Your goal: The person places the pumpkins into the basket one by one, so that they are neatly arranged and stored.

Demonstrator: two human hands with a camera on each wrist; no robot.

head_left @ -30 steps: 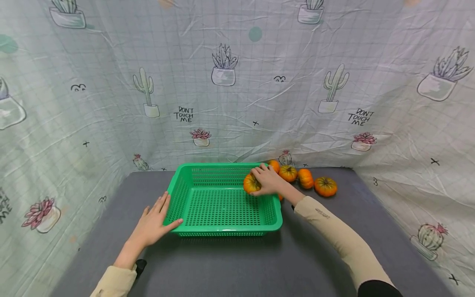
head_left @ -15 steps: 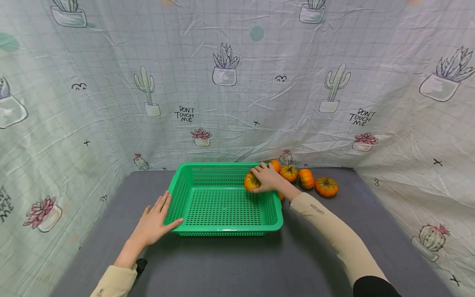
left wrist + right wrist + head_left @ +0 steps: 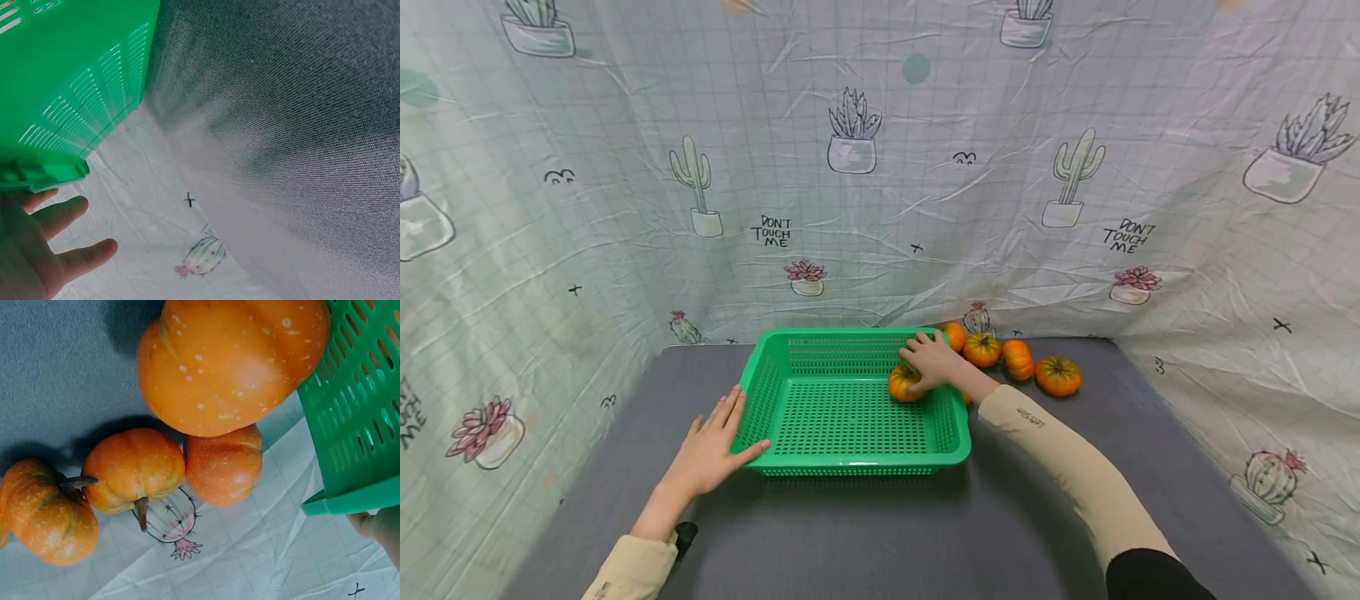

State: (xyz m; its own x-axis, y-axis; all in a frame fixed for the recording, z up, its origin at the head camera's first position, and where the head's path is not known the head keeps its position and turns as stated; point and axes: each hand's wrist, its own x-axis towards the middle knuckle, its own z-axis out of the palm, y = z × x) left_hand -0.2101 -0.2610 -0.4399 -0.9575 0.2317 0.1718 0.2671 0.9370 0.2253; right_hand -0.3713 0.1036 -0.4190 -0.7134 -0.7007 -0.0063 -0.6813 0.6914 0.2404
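A green slotted basket (image 3: 850, 461) stands on the grey tabletop. My left hand (image 3: 703, 454) lies at its left side, fingers straight along the rim and thumb over the near left corner. In the left wrist view, the fingers of the left hand (image 3: 53, 240) spread beside and under the basket rim (image 3: 47, 178). Inside the basket, near its right wall, sits a small orange pumpkin (image 3: 902, 384). Over it, my right hand (image 3: 936, 363) has its fingers loosened and lifted off the far side, the thumb still near the pumpkin's right side.
Several more pumpkins (image 3: 1057, 377) lie behind and right of the basket. One large pumpkin (image 3: 231, 362) is close against the basket's outer right wall, mostly hidden by the right forearm in the head view. A white printed cloth (image 3: 880, 208) hangs around the table's back and sides.
The pumpkin under my right hand has come down slightly toward the near side of the basket. The right fingers have loosened and moved up off it. My left hand has stayed put.
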